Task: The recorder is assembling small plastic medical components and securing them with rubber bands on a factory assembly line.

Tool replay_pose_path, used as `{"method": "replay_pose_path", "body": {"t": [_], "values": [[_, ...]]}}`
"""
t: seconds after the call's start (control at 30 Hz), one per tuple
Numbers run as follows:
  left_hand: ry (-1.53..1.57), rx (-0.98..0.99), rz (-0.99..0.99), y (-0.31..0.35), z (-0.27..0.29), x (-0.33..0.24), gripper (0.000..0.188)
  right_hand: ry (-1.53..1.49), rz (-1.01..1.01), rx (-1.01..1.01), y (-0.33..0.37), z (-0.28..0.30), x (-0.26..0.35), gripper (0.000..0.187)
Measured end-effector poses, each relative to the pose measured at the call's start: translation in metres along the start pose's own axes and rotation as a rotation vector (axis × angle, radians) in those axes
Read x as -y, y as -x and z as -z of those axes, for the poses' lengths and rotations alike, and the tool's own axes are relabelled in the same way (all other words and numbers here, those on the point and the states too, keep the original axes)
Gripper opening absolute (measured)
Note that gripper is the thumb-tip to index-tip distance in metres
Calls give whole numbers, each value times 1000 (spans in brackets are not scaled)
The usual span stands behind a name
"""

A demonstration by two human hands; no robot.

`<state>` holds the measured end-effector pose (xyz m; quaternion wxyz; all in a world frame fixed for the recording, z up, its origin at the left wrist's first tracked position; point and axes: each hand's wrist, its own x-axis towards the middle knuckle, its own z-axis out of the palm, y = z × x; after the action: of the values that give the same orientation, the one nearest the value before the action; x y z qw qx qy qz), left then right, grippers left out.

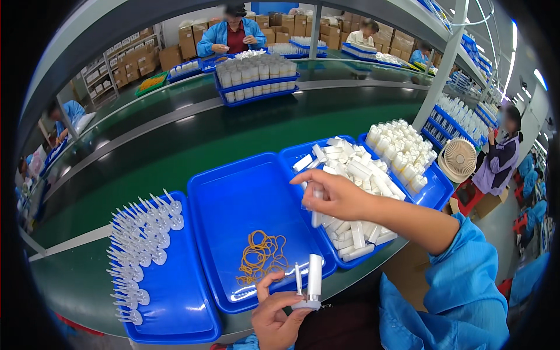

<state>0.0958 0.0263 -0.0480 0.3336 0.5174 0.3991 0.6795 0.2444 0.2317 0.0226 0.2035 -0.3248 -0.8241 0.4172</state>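
My left hand (279, 321) grips a clear plastic base at the lower middle. A thin pointed spike (298, 279) and a white cylinder (315, 275) stand upright from that base, side by side. Over the near-left part of a blue tray (296, 153) heaped with white pieces (359, 169), my right hand (329, 195) has its thumb and fingers closed round a whitish tube (317, 218), partly hidden by the hand. Tangled tan rubber bands (259, 256) lie in the blue tray (233, 192) just beyond my left hand.
At left, a blue tray (175, 297) holds rows of clear spiked bases (140, 251). Capped white cylinders (399, 146) fill a tray at right, near a beige fan (458, 158). Across the green conveyor (163, 146) are stacked trays (259, 99) and co-workers; a metal post (446, 64) rises at right.
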Motion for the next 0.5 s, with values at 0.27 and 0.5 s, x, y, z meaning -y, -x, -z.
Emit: {"method": "replay_pose_path", "body": {"t": [0.27, 0.5], "values": [[-169, 126, -22, -8, -4, -13, 7, -984, -275, 277, 32, -18, 21, 36], [-144, 158, -18, -11, -5, -14, 5, -582, -126, 390, 36, -5, 22, 23]]}}
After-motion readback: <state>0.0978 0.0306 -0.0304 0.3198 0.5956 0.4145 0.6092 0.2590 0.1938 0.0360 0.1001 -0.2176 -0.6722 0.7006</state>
